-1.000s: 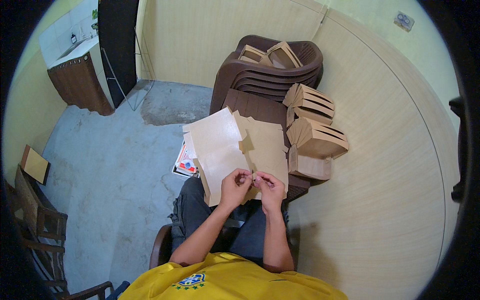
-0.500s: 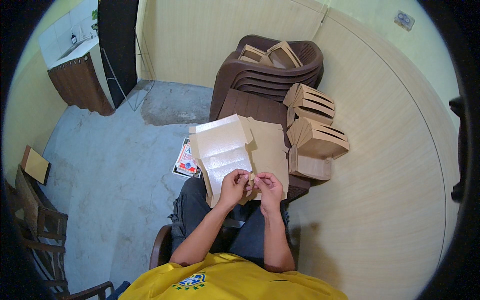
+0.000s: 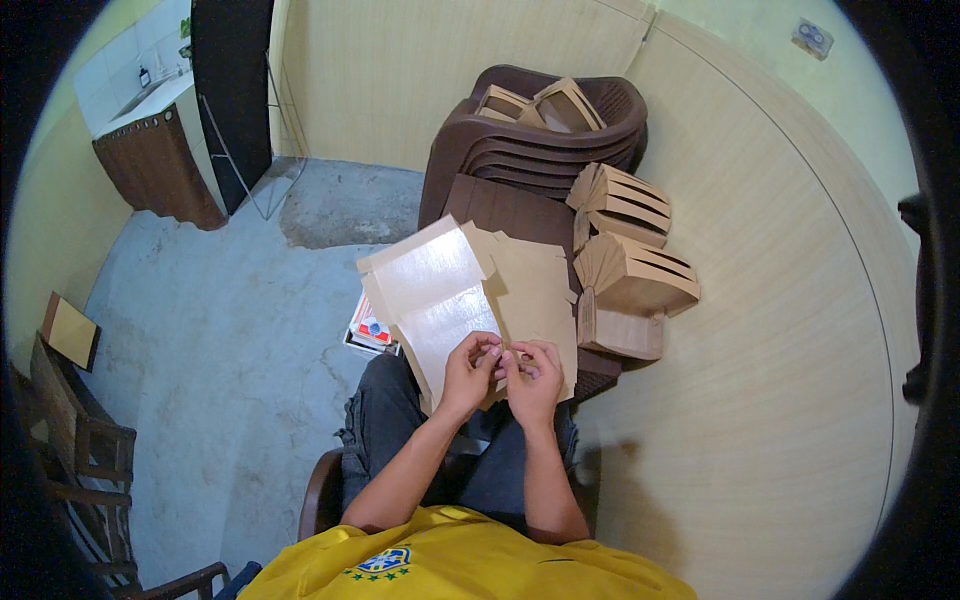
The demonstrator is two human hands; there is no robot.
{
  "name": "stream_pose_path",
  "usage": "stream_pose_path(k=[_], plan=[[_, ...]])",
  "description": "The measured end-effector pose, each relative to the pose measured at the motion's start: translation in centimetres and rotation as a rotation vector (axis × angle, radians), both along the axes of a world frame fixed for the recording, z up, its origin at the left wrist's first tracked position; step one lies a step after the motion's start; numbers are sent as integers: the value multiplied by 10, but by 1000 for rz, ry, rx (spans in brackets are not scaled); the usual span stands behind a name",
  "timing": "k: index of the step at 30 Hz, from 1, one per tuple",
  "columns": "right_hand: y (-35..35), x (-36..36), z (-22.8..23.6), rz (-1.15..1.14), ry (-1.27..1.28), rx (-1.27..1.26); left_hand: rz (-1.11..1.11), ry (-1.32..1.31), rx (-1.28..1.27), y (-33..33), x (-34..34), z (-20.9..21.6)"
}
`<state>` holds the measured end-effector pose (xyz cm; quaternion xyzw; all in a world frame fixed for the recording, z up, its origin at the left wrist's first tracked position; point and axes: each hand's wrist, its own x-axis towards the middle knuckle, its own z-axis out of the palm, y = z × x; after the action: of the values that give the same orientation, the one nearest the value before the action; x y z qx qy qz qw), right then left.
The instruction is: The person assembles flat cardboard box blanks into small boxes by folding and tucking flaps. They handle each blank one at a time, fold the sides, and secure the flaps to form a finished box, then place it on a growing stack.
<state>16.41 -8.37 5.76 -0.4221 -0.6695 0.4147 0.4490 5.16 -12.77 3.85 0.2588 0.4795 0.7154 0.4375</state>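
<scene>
A flat die-cut cardboard box blank [image 3: 420, 275] with a shiny inner face lies tilted over my lap, crease lines running across it. At its near right corner, my left hand [image 3: 468, 375] pinches the edge between thumb and fingers. Right beside it, my right hand [image 3: 534, 382] is closed on a small flap of the same blank, fingertips nearly touching the left ones. The flap itself is mostly hidden by my fingers. Under and to the right of it lies a second brown cardboard blank [image 3: 535, 285], matt side up.
Ahead stands a stack of brown plastic chairs [image 3: 450, 150] with open cardboard boxes [image 3: 570, 105] on top. To the right are folded cardboard pieces [image 3: 640, 280] in fanned stacks, close to the wall. A box with printed packs [image 3: 372, 325] sits on the floor left of my knee.
The shiny blank has swung to the left at its far end and covers more of the printed packs. My hands stay at its corner, with the right fingers shifted slightly.
</scene>
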Motion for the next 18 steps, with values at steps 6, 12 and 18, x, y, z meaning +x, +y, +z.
stream_pose_path(k=[6,12,18], plan=[[1,1,4,71,-269,336,175,312,-128,12,-5,-6],[42,11,-2,-19,-467,168,-129,1219,-487,-20,-35,27],[75,0,-18,-84,150,-157,-397,1122,-453,-26,-52,50]])
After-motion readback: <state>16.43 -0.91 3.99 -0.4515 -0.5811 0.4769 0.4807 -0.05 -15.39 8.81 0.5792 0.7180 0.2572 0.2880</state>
